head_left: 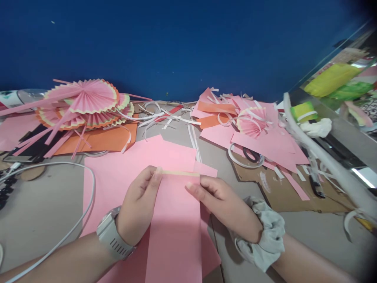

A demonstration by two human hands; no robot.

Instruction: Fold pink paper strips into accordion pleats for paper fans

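I take the pink strip (176, 220) as my landmark, since both hands are on it. It runs from between my forearms to my fingertips, and its far end is lifted slightly off the tabletop (38, 212).

My left hand (138, 206) has a narrow grip on the strip's far left corner, with the thumb on top and the fingers curled beneath. My right hand (225, 206) is closed on the far right corner, fingertips pressed to the edge. A tan band (179, 173) runs along that far edge between the two grips. I judge that pinching both corners is what holds the edge level and the band flat, where I can see all of it.

A larger pink sheet (118, 173) lies under the strip and spreads out to its left and beyond it, which gives a smooth bed to work over. Further left of the strip, a white cable (84, 212) curves across the tabletop.

Beyond the strip to the left, a stack of paper fans (85, 100) rests on orange paper (100, 143), well apart from my hands. Straight beyond it lies a scatter of white slivers (165, 118). Beyond it to the right is a heap of pink offcuts (265, 141), with a tape ring (244, 159) at its near side. A cardboard sheet (279, 194) lies just right of the strip.

At the strip's near end, a watch (112, 236) sits on my left wrist and a grey scrunchie (265, 236) on my right.
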